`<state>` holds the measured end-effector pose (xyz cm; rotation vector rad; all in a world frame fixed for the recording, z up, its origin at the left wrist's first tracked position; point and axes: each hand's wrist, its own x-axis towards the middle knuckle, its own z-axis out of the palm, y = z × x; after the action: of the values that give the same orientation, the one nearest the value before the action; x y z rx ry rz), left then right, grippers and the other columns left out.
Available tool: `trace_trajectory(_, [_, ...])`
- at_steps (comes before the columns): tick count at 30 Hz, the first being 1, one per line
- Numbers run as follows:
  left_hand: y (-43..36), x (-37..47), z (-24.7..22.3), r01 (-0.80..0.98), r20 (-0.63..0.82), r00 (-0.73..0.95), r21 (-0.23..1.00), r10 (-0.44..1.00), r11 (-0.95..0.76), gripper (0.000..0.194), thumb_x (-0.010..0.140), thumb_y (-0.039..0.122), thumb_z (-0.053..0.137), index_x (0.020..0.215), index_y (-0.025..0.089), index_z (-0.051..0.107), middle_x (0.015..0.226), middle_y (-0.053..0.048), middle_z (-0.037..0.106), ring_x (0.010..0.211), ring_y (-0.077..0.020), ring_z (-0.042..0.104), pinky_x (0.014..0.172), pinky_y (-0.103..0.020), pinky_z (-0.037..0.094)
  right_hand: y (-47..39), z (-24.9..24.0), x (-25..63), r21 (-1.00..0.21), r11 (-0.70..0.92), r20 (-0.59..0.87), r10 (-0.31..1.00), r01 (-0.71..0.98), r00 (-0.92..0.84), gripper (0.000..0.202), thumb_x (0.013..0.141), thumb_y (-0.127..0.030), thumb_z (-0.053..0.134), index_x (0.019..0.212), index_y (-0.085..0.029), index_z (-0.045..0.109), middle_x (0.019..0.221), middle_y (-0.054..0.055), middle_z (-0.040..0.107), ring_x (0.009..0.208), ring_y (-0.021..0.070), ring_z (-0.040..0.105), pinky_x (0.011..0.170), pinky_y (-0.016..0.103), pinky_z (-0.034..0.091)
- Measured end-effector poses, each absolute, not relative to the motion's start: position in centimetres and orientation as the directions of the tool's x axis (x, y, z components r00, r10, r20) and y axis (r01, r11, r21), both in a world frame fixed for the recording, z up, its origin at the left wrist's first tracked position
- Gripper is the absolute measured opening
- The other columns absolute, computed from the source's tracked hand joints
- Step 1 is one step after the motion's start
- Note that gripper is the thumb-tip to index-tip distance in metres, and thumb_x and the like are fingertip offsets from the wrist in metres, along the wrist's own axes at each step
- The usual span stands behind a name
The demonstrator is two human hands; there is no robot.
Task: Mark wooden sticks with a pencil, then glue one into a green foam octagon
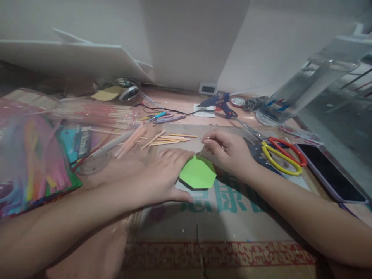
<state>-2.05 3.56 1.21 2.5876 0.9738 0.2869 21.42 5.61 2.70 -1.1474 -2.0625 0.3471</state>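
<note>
A bright green octagonal piece [198, 173] with a dark underside edge lies on the cardboard sheet. My left hand [167, 174] rests flat at its left side, fingers stretched along the upper-left edge and thumb apart, below the front edge. My right hand [225, 149] is closed in a pinch at the piece's far edge. Between its thumb and forefinger is a thin pale stick [202, 149], slanting down to that edge; the fingers partly cover it. Just beyond my left hand lie several short wooden sticks [174, 138].
A blue glue gun [216, 102] lies at the back, its light lit. Red-and-yellow-handled scissors [281, 157], a phone [331, 172] and a tall clear container [305, 89] are at right. Bagged sticks [95, 112] and colourful strips [43, 155] occupy the left.
</note>
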Motion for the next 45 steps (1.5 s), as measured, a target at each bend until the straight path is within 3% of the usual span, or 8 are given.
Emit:
trace_trajectory(2, [3.9, -2.3, 1.8, 0.611, 0.013, 0.731, 0.431, 0.682, -0.663, 0.102, 0.070, 0.062, 0.088, 0.147, 0.013, 0.042, 0.146, -0.021, 0.054, 0.138, -0.0408, 0.049, 0.109, -0.056, 0.043, 5.4, 2.6, 21.4, -0.526, 0.576, 0.479, 0.809, 0.626, -0.342, 0.016, 0.097, -0.026, 0.057, 0.089, -0.019, 0.069, 0.074, 0.003, 0.074, 0.066, 0.0176, 0.066, 0.061, 0.028, 0.045])
trace_trajectory(6, [3.8, -2.2, 2.4, 0.633, 0.048, 0.688, 0.447, 0.724, -0.632, 0.088, 0.072, 0.064, 0.085, 0.137, 0.015, 0.051, 0.140, -0.018, 0.058, 0.131, -0.0384, 0.054, 0.105, -0.055, 0.045, 4.9, 2.8, 21.5, -0.481, 0.610, 0.516, 0.778, 0.630, -0.359, 0.016, 0.096, -0.024, 0.057, 0.089, -0.020, 0.070, 0.076, 0.004, 0.076, 0.067, 0.0183, 0.068, 0.062, 0.028, 0.047])
trace_trajectory(10, [2.7, -1.8, 1.7, 0.569, 0.224, 0.756, 0.242, 0.615, -0.786, 0.080, 0.070, 0.068, 0.084, 0.125, 0.016, 0.059, 0.134, -0.016, 0.060, 0.125, -0.0385, 0.054, 0.104, -0.054, 0.044, 4.6, 3.1, 21.6, -0.450, 0.641, 0.569, 0.743, 0.622, -0.353, 0.014, 0.097, -0.021, 0.058, 0.089, -0.019, 0.069, 0.077, 0.002, 0.077, 0.067, 0.0172, 0.070, 0.062, 0.027, 0.049])
trace_trajectory(13, [1.8, -1.6, 1.0, 0.494, 0.258, 0.823, 0.114, 0.505, -0.862, 0.058, 0.081, 0.057, 0.081, 0.120, 0.018, 0.062, 0.130, -0.012, 0.064, 0.122, -0.0356, 0.053, 0.106, -0.051, 0.040, 4.6, 2.9, 21.7, -0.451, 0.665, 0.591, 0.722, 0.595, -0.359, 0.012, 0.097, -0.019, 0.058, 0.089, -0.019, 0.067, 0.072, 0.000, 0.075, 0.063, 0.0149, 0.069, 0.059, 0.024, 0.048])
trace_trajectory(16, [1.3, -1.5, 0.4, 0.451, 0.231, 0.846, 0.171, 0.481, -0.876, 0.042, 0.092, 0.042, 0.074, 0.126, 0.019, 0.060, 0.134, -0.009, 0.065, 0.124, -0.0319, 0.053, 0.105, -0.046, 0.040, 4.5, 2.9, 21.8, -0.458, 0.665, 0.610, 0.717, 0.590, -0.336, 0.012, 0.099, -0.019, 0.058, 0.090, -0.019, 0.065, 0.074, -0.001, 0.072, 0.065, 0.0134, 0.068, 0.061, 0.024, 0.048])
trace_trajectory(20, [1.1, -1.2, 0.1, 0.460, 0.221, 0.832, 0.238, 0.508, -0.856, 0.039, 0.096, 0.040, 0.068, 0.126, 0.018, 0.060, 0.135, -0.010, 0.064, 0.125, -0.0322, 0.054, 0.107, -0.049, 0.040, 4.3, 3.4, 22.0, -0.549, 0.621, 0.633, 0.746, 0.559, -0.206, 0.014, 0.104, -0.024, 0.053, 0.094, -0.021, 0.062, 0.078, -0.001, 0.068, 0.068, 0.0117, 0.064, 0.066, 0.024, 0.049])
trace_trajectory(27, [1.2, -1.1, 0.1, 0.461, 0.187, 0.825, 0.322, 0.533, -0.827, 0.015, 0.091, 0.024, 0.068, 0.104, 0.021, 0.062, 0.125, -0.008, 0.065, 0.121, -0.0278, 0.058, 0.101, -0.043, 0.050, 4.7, 2.8, 21.8, -0.555, 0.599, 0.559, 0.782, 0.576, -0.275, 0.014, 0.103, -0.023, 0.053, 0.091, -0.021, 0.060, 0.072, -0.003, 0.064, 0.062, 0.0115, 0.063, 0.061, 0.023, 0.047])
trace_trajectory(45, [1.0, -1.0, 0.2, 0.487, 0.142, 0.830, 0.286, 0.539, -0.825, 0.020, 0.088, 0.023, 0.068, 0.106, 0.019, 0.061, 0.131, -0.011, 0.062, 0.120, -0.0295, 0.059, 0.094, -0.042, 0.056, 4.6, 3.4, 21.5, -0.429, 0.618, 0.553, 0.756, 0.659, -0.350, 0.014, 0.103, -0.021, 0.051, 0.091, -0.022, 0.059, 0.074, -0.001, 0.069, 0.062, 0.0127, 0.064, 0.059, 0.024, 0.045])
